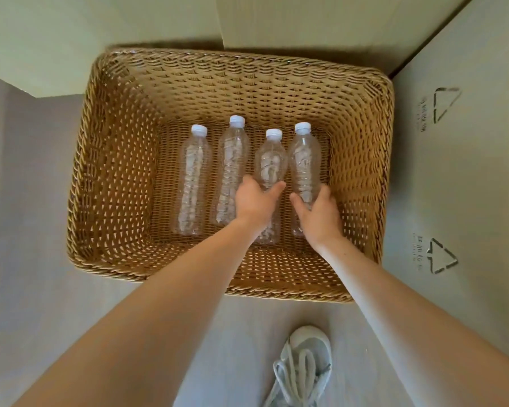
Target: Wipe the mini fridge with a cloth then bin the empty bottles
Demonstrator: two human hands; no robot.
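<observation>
As four ribbed, clear plastic bottles with white caps lie side by side on the wicker basket (115, 171) floor, the left hand (256, 202) clasps the third bottle (270, 163) and the right hand (318, 214) grips the rightmost bottle (304, 160) near the right wall. A laced grey shoe (303, 365) stands outside the near rim, and a cardboard box (453, 177) sits beside the right rim.

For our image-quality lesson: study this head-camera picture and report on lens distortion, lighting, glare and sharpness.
Head view: the wide-angle lens bows the wicker basket rim and stretches the forearms; light is soft and even, no hard shadows around the left hand or right hand; the clear plastic bottles show small glints, no harsh glare; the laced shoe looks slightly soft.
</observation>
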